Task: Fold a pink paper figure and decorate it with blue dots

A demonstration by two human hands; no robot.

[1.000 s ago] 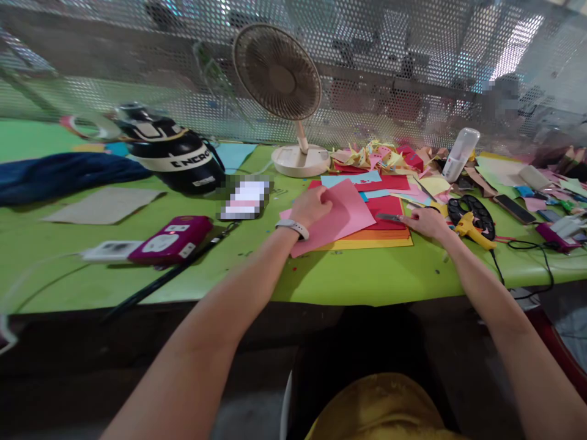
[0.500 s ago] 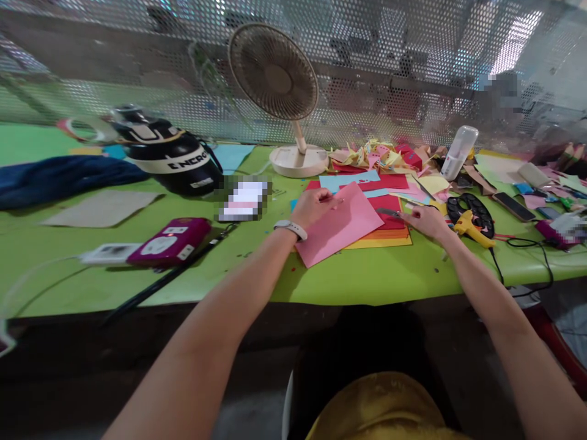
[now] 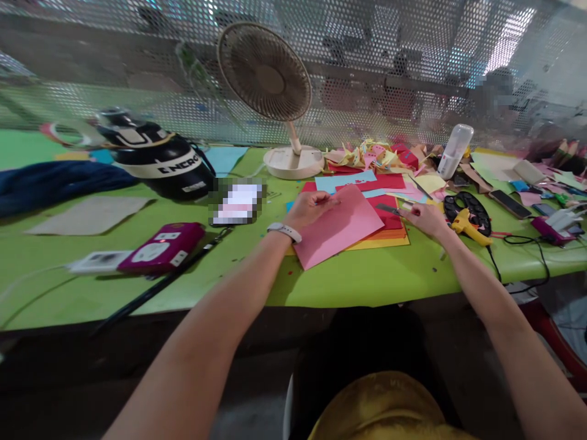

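My left hand (image 3: 312,209), with a pale watch band at the wrist, is closed at the left edge of a pink sheet of paper (image 3: 343,229). Its thumb and fingers pinch together over the sheet, which lies slanted above a stack of coloured papers. To the right, my right hand (image 3: 426,219) grips a flat grey metal strip (image 3: 389,209); whether it is a blade or a ruler I cannot tell. The strip points left over a red sheet (image 3: 393,221), close to the pink sheet's right corner. Light blue paper (image 3: 346,182) lies behind.
A yellow glue gun (image 3: 472,229) rests on a black round tray (image 3: 468,211) beside my right hand. Paper scraps (image 3: 376,156) and a white fan (image 3: 293,162) stand behind. Leftward are a phone (image 3: 238,201), a purple power strip (image 3: 160,247) and a black bottle (image 3: 160,165).
The view has shifted slightly, so things on the left appear a little further left. Both hands keep their grips, and the pink sheet stays nearly where it was.
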